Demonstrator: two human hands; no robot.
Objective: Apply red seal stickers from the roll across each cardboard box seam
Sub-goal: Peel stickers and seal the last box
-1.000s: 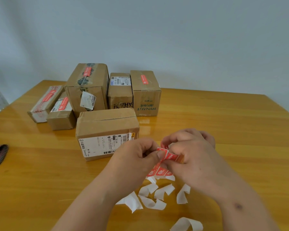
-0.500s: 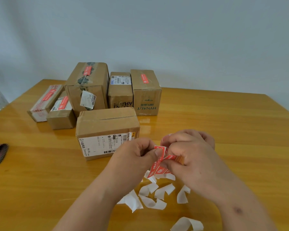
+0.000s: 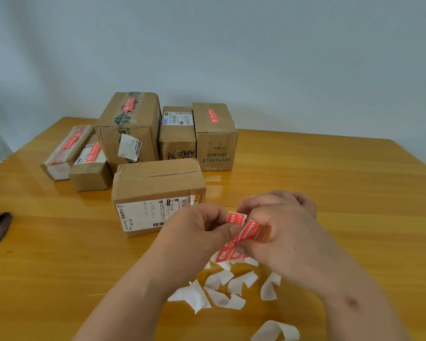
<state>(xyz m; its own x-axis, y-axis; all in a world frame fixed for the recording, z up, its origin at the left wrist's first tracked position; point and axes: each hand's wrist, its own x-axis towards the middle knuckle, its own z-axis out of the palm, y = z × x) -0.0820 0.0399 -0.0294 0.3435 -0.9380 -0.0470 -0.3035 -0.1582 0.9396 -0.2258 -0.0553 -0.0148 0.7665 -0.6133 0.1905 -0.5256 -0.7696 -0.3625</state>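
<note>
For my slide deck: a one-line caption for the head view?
Both hands peel a red seal sticker from the strip beside an unsealed cardboard box.

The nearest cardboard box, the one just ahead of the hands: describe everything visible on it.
The nearest cardboard box is plain brown corrugated card, lying flat on the wooden table, long side toward the camera. Its top flaps meet in a taped seam running lengthwise, with no red sticker on it. A white shipping label with barcodes covers the front face and wraps the right corner. The left hand overlaps its lower right corner in view; contact is unclear.
</note>
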